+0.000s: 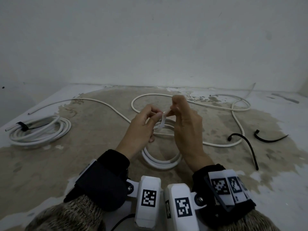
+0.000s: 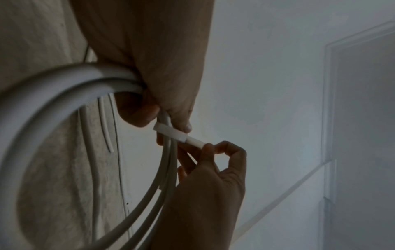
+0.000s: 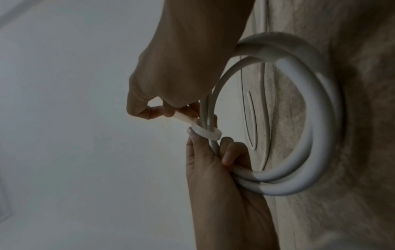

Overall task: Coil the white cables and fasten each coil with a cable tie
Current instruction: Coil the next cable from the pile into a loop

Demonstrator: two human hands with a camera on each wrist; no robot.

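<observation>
I hold a small coil of white cable (image 1: 160, 162) up over the stained surface with both hands. My left hand (image 1: 155, 115) grips the gathered strands of the coil (image 3: 299, 118), thumb and fingers curled round them. A white cable tie (image 1: 162, 121) is looped round those strands. My right hand (image 1: 173, 109) pinches the tie's free tail. In the left wrist view the tie (image 2: 171, 133) crosses the strands below my left hand (image 2: 171, 101), and the right hand (image 2: 213, 152) pinches its end. In the right wrist view the tie loop (image 3: 205, 133) sits above the left hand (image 3: 213, 155), with the right hand (image 3: 162, 108) on the tail.
A larger white coil (image 1: 38, 130), bound with a black tie, lies at the left. A long loose white cable (image 1: 150, 94) snakes across the back and right. Two black cable ties (image 1: 243, 144) (image 1: 270, 139) lie on the right. A pale wall closes the back.
</observation>
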